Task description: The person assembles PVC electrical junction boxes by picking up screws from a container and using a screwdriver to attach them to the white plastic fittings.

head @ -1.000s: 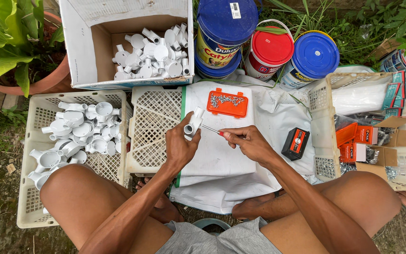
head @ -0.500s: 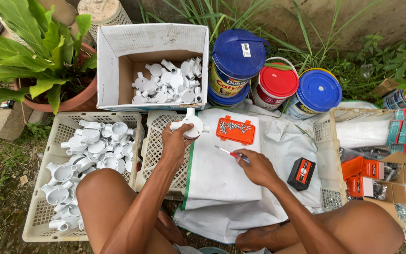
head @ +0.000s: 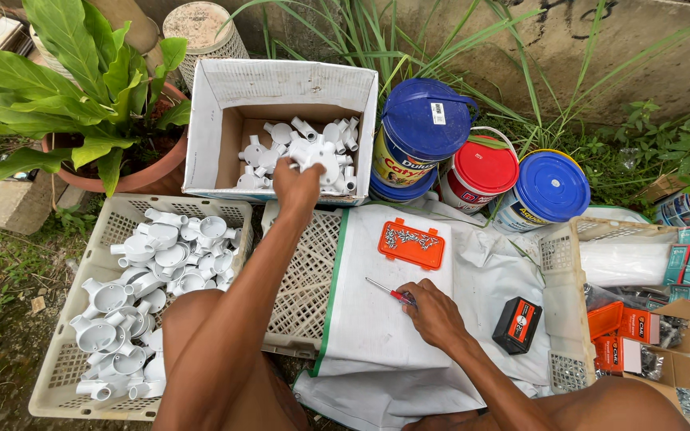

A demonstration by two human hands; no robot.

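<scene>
While the left hand stretches out over the white cardboard box, its fingers are wrapped round a white plastic fitting, held just above the heap of like pieces inside. Right hand rests low on the white sheet, fingers pinched on a red-handled screwdriver. Orange tray of screws just beyond it, small black box to the side, crate of white fittings near the left knee

Potted green plant; three lidded paint tins: blue, red, blue; orange tray of screws; small black box.
</scene>
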